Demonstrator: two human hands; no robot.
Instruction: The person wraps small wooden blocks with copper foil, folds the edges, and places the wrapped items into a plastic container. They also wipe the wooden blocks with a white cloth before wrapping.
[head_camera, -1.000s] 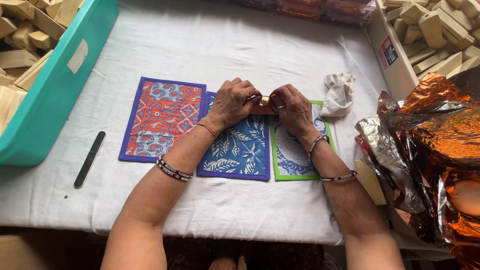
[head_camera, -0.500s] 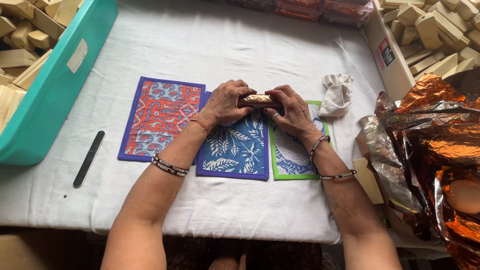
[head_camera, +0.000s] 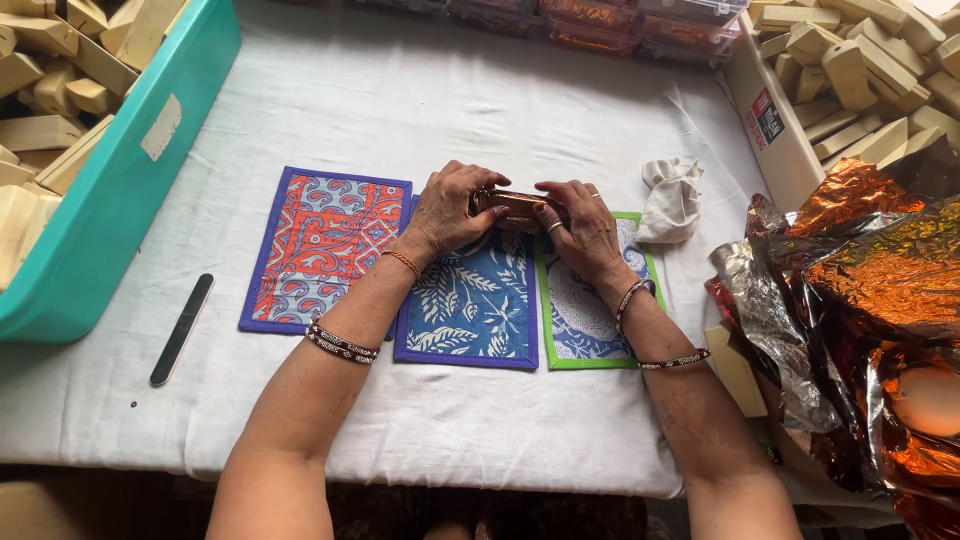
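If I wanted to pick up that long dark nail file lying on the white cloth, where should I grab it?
Probably pinch the nail file across its narrow middle, coming straight down from above. It lies flat and slanted on the cloth, both long edges free, apart from the teal bin and the orange mat.

This looks like a small craft or packing workshop rather than a home table. The landmark is the blue leaf-print mat (head_camera: 468, 300) at the middle of a work table draped in white cloth (head_camera: 420, 100). Far to its left stands a teal plastic bin (head_camera: 130, 190) heaped with pale wooden blocks (head_camera: 40, 130); up to its right a cardboard box (head_camera: 765, 130) holds many more. Right of it lie crumpled sheets of copper-coloured foil wrap (head_camera: 860, 260). Beyond it, at the table's far edge, sit clear lidded containers (head_camera: 640, 25).
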